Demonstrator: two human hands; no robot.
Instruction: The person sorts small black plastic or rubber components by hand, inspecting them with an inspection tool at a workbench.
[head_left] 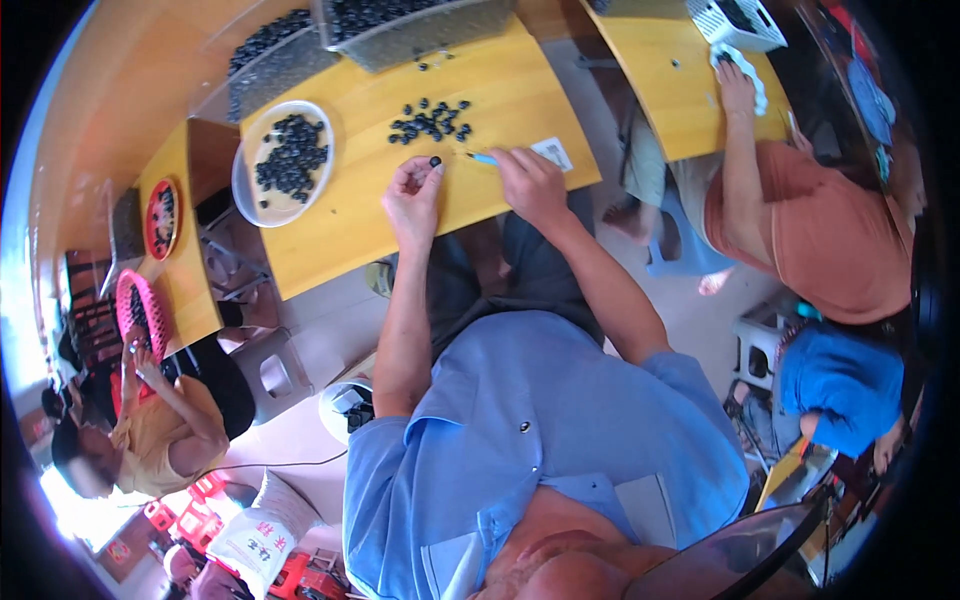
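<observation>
Two bare hands work at the near edge of a yellow table. The left hand pinches one small dark bead at its fingertips; the right hand grips a thin blue tool — tip pointing to nine o'clock, toward the bead. At twelve o'clock lies a loose cluster of beads — at ten o'clock, a clear dish of more.

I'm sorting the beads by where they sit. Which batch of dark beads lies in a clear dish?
The batch in the clear round dish, left of the loose pile lying bare on the yellow table.
</observation>
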